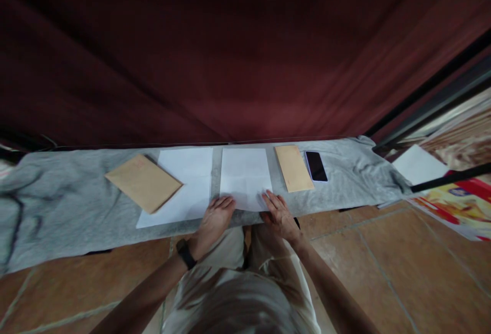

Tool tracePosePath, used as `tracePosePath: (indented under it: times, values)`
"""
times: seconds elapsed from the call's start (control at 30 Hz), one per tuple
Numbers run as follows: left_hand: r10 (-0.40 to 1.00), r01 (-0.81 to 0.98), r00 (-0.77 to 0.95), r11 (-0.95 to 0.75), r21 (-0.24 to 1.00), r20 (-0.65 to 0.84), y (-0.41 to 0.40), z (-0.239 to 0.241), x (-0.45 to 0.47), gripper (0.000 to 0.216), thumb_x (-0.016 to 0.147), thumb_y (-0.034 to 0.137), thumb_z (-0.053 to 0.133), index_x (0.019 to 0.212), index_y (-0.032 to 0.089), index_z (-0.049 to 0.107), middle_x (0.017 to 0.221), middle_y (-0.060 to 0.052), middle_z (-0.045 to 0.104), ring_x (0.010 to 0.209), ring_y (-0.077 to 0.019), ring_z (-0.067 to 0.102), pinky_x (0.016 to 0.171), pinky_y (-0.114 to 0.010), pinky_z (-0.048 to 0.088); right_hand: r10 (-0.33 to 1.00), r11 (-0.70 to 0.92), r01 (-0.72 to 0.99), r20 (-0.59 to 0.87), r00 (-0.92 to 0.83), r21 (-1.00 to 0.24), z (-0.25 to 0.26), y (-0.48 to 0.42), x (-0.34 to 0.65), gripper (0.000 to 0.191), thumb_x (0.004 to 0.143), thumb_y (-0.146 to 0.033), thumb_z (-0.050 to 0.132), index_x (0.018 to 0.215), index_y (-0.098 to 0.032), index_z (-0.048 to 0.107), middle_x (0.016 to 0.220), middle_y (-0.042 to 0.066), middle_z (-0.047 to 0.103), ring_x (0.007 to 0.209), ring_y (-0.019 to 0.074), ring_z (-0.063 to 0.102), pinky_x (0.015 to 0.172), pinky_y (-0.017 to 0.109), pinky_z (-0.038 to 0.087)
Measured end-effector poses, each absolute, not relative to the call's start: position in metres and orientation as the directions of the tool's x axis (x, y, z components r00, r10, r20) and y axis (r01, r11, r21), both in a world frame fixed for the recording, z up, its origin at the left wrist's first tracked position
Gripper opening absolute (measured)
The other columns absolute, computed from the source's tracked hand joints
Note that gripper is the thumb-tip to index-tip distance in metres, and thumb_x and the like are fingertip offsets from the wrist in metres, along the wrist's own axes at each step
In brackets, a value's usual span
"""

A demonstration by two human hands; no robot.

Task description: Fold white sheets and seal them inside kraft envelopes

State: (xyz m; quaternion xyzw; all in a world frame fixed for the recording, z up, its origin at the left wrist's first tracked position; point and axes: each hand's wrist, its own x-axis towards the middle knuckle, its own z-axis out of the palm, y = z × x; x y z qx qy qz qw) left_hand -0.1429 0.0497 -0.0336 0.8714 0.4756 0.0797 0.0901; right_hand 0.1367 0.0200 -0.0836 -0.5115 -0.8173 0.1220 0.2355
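A white sheet of paper [245, 173] with faint crease lines lies before me on a grey cloth, its near edge slightly raised. My left hand [217, 217], a dark watch on its wrist, closes on the near left corner with fingers together; its thumb is hidden. At the near right corner, my right hand [282, 217] has its fingers on the paper and its thumb by the edge, gripping it. Left of these, a brown envelope [143, 183] rests on white paper [187, 170]. On the right lies a second brown envelope [294, 168].
A phone [316, 166] with a dark screen lies beside the right envelope. The grey cloth [76, 211] covers a long narrow surface against a dark red curtain [230, 58]. Dark metal bars [433, 98] and a colourful printed package [460, 203] are at the right. Tiled floor [364, 252] lies below.
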Motion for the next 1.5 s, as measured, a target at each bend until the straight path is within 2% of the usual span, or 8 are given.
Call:
tracePosePath:
  times: [0.13, 0.27, 0.47, 0.73, 0.93, 1.07, 1.27, 1.5]
  values:
    - [0.813, 0.763, 0.569, -0.578, 0.292, 0.123, 0.032, -0.024, -0.152, 0.034, 0.095, 0.009, 0.049, 0.117, 0.022, 0.071, 0.121, -0.008, 0.075, 0.114, -0.0237, 0.068, 0.114, -0.051, 0.041, 0.891, 0.454, 0.661, 0.296, -0.344, -0.598, -0.088, 0.019, 0.149, 0.081, 0.085, -0.007, 0.055, 0.160, -0.026, 0.030, 0.160, 0.009, 0.042, 0.146, 0.0241, 0.042, 0.120, 0.048, 0.039]
    - [0.796, 0.720, 0.593, -0.593, 0.361, 0.125, 0.008, -0.029, -0.160, 0.035, 0.096, 0.010, 0.049, 0.120, 0.024, 0.071, 0.122, -0.005, 0.075, 0.113, -0.0209, 0.069, 0.113, -0.046, 0.044, 0.906, 0.423, 0.589, 0.304, -0.296, -0.689, -0.089, 0.015, 0.158, 0.074, 0.080, -0.001, 0.052, 0.148, -0.028, 0.052, 0.151, 0.006, 0.055, 0.140, 0.0229, 0.051, 0.117, 0.047, 0.044]
    - [0.787, 0.679, 0.602, -0.594, 0.431, 0.134, 0.007, -0.047, -0.188, 0.061, 0.087, 0.010, 0.057, 0.145, 0.028, 0.054, 0.151, -0.005, 0.056, 0.141, -0.0219, 0.050, 0.121, -0.047, 0.039, 0.874, 0.482, 0.576, 0.323, -0.363, -0.660, -0.080, 0.009, 0.159, 0.065, 0.079, 0.002, 0.046, 0.132, -0.029, 0.067, 0.137, 0.003, 0.067, 0.132, 0.0215, 0.058, 0.114, 0.050, 0.047]
    - [0.881, 0.708, 0.443, -0.457, 0.538, 0.166, 0.051, -0.058, -0.215, 0.057, 0.086, 0.006, 0.049, 0.139, 0.025, 0.060, 0.150, -0.006, 0.056, 0.138, -0.0215, 0.052, 0.116, -0.044, 0.046, 0.937, 0.350, 0.574, 0.280, -0.210, -0.740, -0.066, 0.025, 0.151, 0.029, 0.096, -0.029, 0.056, 0.118, -0.027, 0.075, 0.119, 0.006, 0.075, 0.114, 0.0244, 0.067, 0.102, 0.044, 0.055]
    - [0.939, 0.745, 0.323, -0.329, 0.581, 0.118, 0.072, -0.060, -0.204, 0.047, 0.086, 0.009, 0.047, 0.124, 0.023, 0.072, 0.130, -0.007, 0.071, 0.123, -0.0223, 0.063, 0.110, -0.042, 0.050, 0.966, 0.259, 0.500, 0.231, -0.119, -0.827, -0.057, 0.052, 0.143, 0.029, 0.093, -0.031, 0.056, 0.116, -0.026, 0.074, 0.116, 0.006, 0.076, 0.111, 0.0229, 0.069, 0.102, 0.042, 0.054]
    - [0.987, 0.793, 0.156, -0.138, 0.593, 0.021, 0.087, -0.056, -0.197, 0.029, 0.090, 0.023, 0.051, 0.103, 0.022, 0.077, 0.104, -0.007, 0.078, 0.101, -0.0224, 0.070, 0.096, -0.034, 0.054, 0.977, 0.205, 0.479, 0.210, -0.044, -0.854, -0.062, 0.074, 0.138, 0.029, 0.094, -0.040, 0.056, 0.110, -0.025, 0.075, 0.111, 0.006, 0.077, 0.110, 0.0251, 0.069, 0.099, 0.043, 0.054]
    - [0.999, 0.759, 0.032, -0.006, 0.651, -0.029, 0.102, -0.055, -0.188, 0.026, 0.092, 0.035, 0.053, 0.078, 0.020, 0.070, 0.070, -0.001, 0.068, 0.069, -0.0160, 0.062, 0.066, -0.023, 0.045, 0.977, 0.112, 0.445, 0.180, 0.114, -0.889, -0.075, 0.103, 0.125, 0.035, 0.094, -0.046, 0.052, 0.102, -0.019, 0.074, 0.100, 0.009, 0.078, 0.092, 0.0248, 0.073, 0.083, 0.037, 0.058]
    - [0.999, 0.769, -0.038, 0.054, 0.637, -0.039, 0.113, -0.060, -0.182, 0.021, 0.091, 0.033, 0.055, 0.080, 0.020, 0.068, 0.066, 0.003, 0.061, 0.062, -0.0130, 0.055, 0.062, -0.022, 0.039, 0.965, 0.046, 0.585, 0.187, 0.183, -0.810, -0.078, 0.113, 0.114, 0.038, 0.094, -0.045, 0.047, 0.096, -0.018, 0.074, 0.075, 0.005, 0.071, 0.067, 0.0190, 0.064, 0.066, 0.028, 0.051]
